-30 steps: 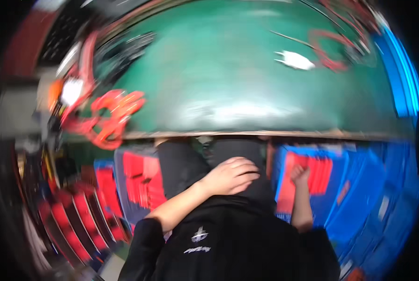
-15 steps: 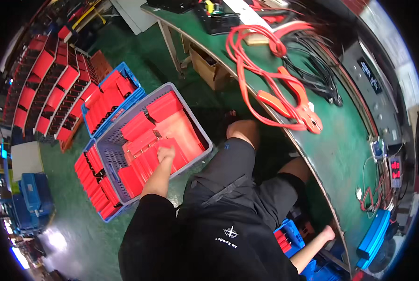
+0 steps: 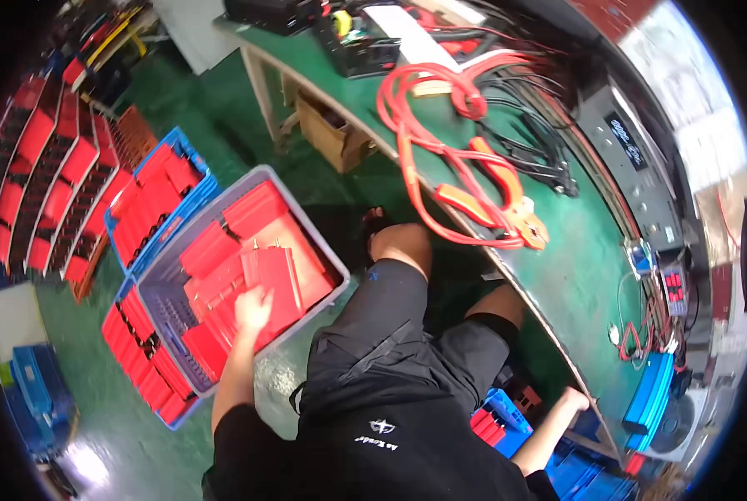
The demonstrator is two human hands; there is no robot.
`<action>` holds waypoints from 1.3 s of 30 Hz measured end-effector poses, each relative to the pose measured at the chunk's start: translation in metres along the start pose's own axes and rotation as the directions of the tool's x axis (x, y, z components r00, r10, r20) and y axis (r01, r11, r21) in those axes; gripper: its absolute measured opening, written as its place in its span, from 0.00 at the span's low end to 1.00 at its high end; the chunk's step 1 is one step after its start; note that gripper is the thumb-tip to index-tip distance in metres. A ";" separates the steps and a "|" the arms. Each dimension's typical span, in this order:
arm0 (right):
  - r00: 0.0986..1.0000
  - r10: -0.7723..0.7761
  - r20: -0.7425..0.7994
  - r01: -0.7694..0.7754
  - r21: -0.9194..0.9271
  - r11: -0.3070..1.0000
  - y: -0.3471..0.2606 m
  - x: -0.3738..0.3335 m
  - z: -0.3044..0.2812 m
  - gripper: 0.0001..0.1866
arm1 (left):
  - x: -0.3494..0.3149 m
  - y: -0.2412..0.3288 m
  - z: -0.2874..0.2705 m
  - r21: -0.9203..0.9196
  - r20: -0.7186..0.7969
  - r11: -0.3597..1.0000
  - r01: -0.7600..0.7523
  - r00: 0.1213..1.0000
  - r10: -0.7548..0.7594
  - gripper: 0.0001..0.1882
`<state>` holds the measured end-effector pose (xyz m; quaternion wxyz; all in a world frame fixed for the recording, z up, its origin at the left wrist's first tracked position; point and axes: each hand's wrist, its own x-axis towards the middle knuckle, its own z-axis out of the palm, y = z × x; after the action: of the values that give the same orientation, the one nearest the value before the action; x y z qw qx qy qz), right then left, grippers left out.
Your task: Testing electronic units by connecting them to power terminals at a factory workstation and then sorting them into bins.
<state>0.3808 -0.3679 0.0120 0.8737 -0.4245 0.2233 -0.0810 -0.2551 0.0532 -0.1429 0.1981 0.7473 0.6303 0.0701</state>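
Note:
My left hand [image 3: 255, 307] is inside the grey plastic crate [image 3: 337, 265], its fingers closed on the near end of a red box-shaped part [image 3: 275, 269]. That part is tilted above several other flat red pieces in the crate, and small metal posts stand out of it. My fingertips are partly hidden against it. On the other side, my right hand [image 3: 574, 399] is closed at the edge of the green workbench [image 3: 578, 275], low on the right. Its fingers seem wrapped round that edge.
Blue crates [image 3: 191, 219] of red parts flank the grey one. Red parts fill a rack [image 3: 48, 179] at far left. Red cables with clamps [image 3: 498, 213] lie over the bench edge; a grey instrument [image 3: 624, 159] stands behind. Another blue crate [image 3: 511, 413] is under the bench.
My left hand has drawn the red part up and tilted it within the grey crate. The whole view has shifted, moving the crates and bench leftward. My right hand stays at the bench edge.

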 end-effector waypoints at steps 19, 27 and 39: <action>0.287 -0.125 0.950 0.695 -0.117 0.709 -0.055 -0.235 0.116 0.45 | -0.065 0.448 -0.128 -0.372 -0.105 0.447 -0.813 0.516 0.850 0.11; -0.088 -0.080 0.993 0.962 0.064 -0.264 -0.059 -0.186 0.144 0.43 | -0.087 0.492 -0.072 -0.876 0.064 0.236 -0.420 0.384 0.921 0.19; 0.410 -0.258 0.875 0.912 -0.391 0.123 -0.023 -0.102 0.118 0.30 | -0.063 0.428 -0.098 -0.727 0.023 0.245 -0.642 0.334 0.942 0.06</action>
<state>0.3454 -0.2652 0.1259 0.4148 -0.8466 -0.2788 -0.1831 0.0896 -0.0422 0.1199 0.4987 0.8479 0.0121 0.1796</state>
